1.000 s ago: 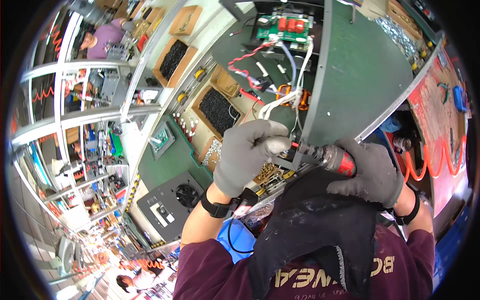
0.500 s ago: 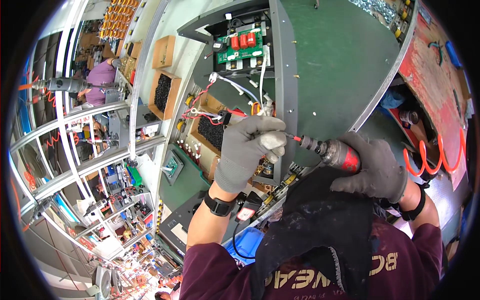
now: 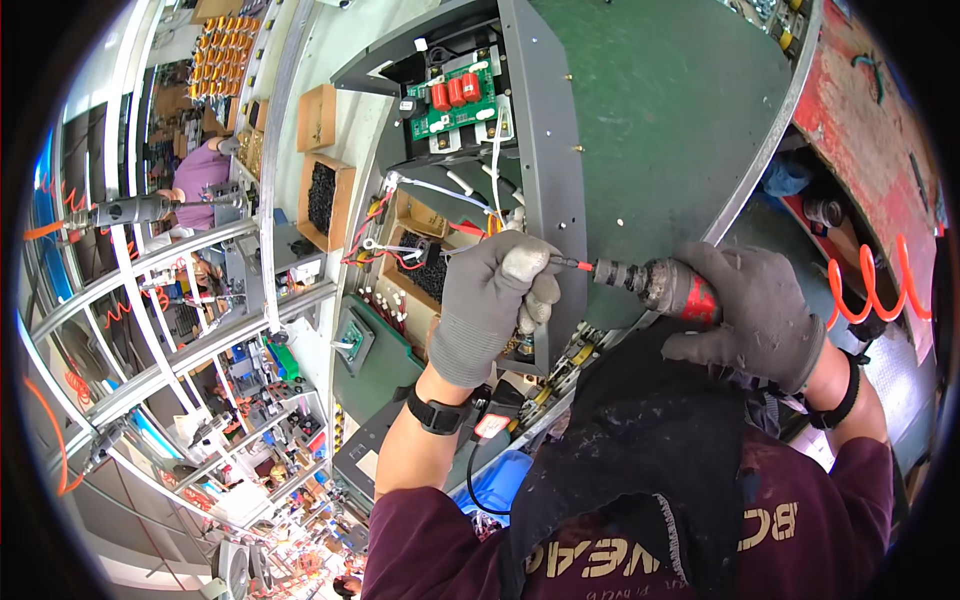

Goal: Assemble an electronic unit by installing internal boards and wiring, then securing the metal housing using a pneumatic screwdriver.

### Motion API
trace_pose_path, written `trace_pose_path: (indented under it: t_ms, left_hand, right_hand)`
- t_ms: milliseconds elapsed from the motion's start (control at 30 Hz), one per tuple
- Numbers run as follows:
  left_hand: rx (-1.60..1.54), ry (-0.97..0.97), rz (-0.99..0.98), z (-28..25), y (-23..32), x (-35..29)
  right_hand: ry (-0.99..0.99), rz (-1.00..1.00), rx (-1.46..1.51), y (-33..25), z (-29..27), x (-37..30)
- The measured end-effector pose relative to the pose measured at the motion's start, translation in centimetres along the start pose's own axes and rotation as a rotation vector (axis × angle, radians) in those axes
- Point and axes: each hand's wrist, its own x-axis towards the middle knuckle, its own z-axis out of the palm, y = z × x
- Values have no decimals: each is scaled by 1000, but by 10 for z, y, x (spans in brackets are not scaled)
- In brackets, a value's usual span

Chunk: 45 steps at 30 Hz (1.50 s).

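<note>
In a grey work glove, my right hand (image 3: pixel 765 315) grips a power screwdriver (image 3: pixel 652 284) with a red band, its bit pointing left. My gloved left hand (image 3: pixel 490 300) is closed with thumb and fingertips pressed together at the bit's tip. What sits in that pinch is too small to make out. Both hands are at the near end of a dark grey metal housing (image 3: pixel 553 150). Inside it are a green circuit board (image 3: pixel 455 115) with red components and several loose wires (image 3: pixel 440 190).
Cardboard boxes of small black parts (image 3: pixel 322 195) line the left side. The housing rests on a green bench (image 3: pixel 670 110) with a metal edge. An orange coiled hose (image 3: pixel 872 295) hangs at right. Further left, beyond a metal frame (image 3: pixel 200 235), a person in purple (image 3: pixel 203 175) stands.
The housing has shifted left and turned slightly. The screwdriver has moved a little left and up, with its bit closer to level; my left hand stays pinched at its tip.
</note>
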Motion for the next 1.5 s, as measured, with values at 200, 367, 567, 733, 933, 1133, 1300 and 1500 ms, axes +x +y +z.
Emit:
trace_pose_path:
  t_ms: [200,367,567,733,933,1133,1300,1500]
  left_hand:
    - [531,148,418,4,-2,1]
    - [180,73,184,-1,-6,2]
    - [1233,231,768,-41,-9,39]
    - [1642,-101,339,-40,-27,70]
    - [1529,-118,230,-40,-42,69]
    - [1328,40,406,-33,-52,61]
    - [1317,32,329,-32,-50,62]
    - [1283,32,412,-31,-52,62]
  right_hand:
    - [-28,10,4,5,-3,1]
    - [-43,33,184,18,2,4]
    - [-50,112,121,68,9,11]
    - [-217,144,-31,97,40,22]
    - [-330,212,-40,105,53,27]
    - [-362,159,-75,106,53,32]
    - [-325,113,-75,106,56,38]
    - [-302,93,-289,98,56,50]
